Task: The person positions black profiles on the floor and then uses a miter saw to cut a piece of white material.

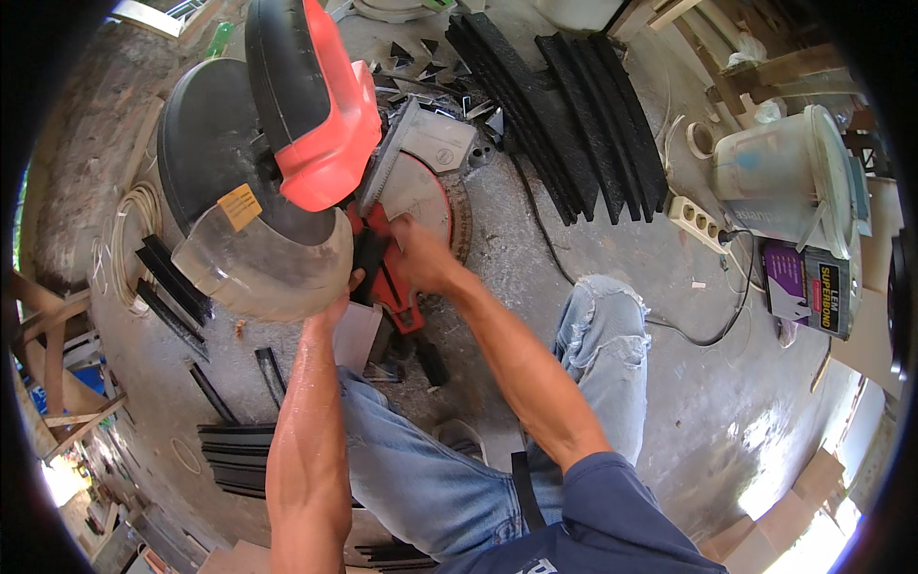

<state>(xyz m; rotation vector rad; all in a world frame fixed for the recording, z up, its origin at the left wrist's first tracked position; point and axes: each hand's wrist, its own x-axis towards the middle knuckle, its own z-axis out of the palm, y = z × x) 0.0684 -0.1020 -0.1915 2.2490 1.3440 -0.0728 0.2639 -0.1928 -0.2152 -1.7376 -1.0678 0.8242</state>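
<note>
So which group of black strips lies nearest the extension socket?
The large group at the upper right, just left of the extension socket. The lower-left stack, the loose strips at left and the bottom-edge strips all lie farther off.

The left hand (335, 306), partly hidden by the saw's (330, 158) clear guard (273, 275), has a finger against a dark piece (369, 251); the right hand (427, 258) curls at the saw's red base, its exact grip unclear. Beyond, black strips (535, 124) lie on the floor (688, 383) near small offcuts (430, 72). Rightward sit a power strip (698, 225), a lidded bucket (770, 177) and a purple-and-black box (808, 292).
</note>
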